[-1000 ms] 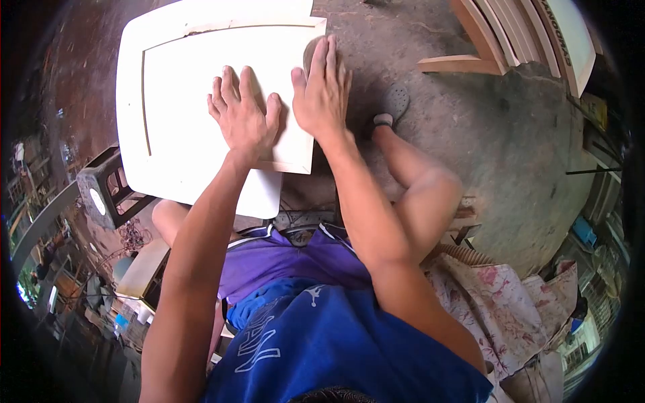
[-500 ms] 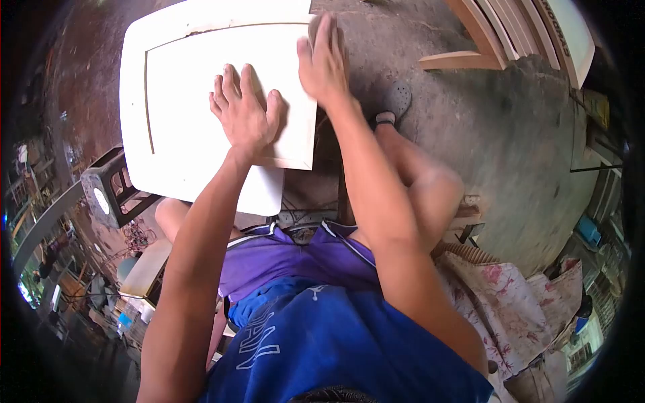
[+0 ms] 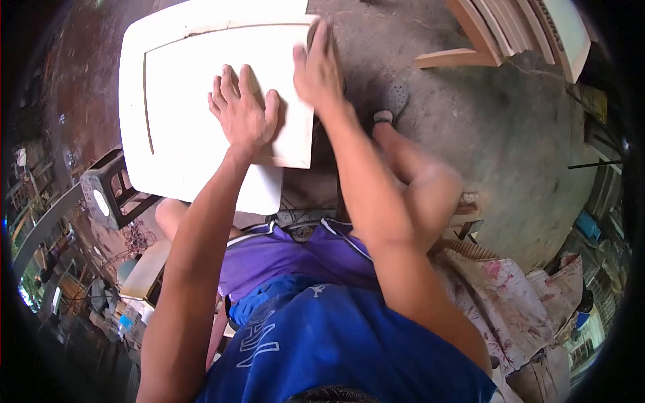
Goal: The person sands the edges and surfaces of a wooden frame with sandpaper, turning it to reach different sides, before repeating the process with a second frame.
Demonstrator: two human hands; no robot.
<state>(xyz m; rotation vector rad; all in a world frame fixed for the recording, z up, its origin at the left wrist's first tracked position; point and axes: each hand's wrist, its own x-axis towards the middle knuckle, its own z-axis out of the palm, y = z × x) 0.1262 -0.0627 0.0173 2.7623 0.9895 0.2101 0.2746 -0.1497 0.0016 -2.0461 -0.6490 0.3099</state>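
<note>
A flat white panel (image 3: 195, 101) with a grooved border lies on a larger white surface with rounded corners (image 3: 161, 176). My left hand (image 3: 242, 114) rests palm down on the panel, fingers spread and holding nothing. At the panel's right edge is my right hand (image 3: 321, 74), somewhat blurred, with its thumb on the near face and its fingers along the edge. Something dark shows between that thumb and the fingers; its kind cannot be made out.
A dark plastic stool-like frame (image 3: 107, 191) stands left of the white surface. Wooden frames (image 3: 463, 57) lean at the upper right. Floral cloth (image 3: 504, 302) lies at the lower right. My sandalled foot (image 3: 390, 107) is on the concrete floor (image 3: 517, 148).
My right hand has shifted slightly left and down along the panel's right edge. The left hand stays in place on the panel, and the view has moved a little.
</note>
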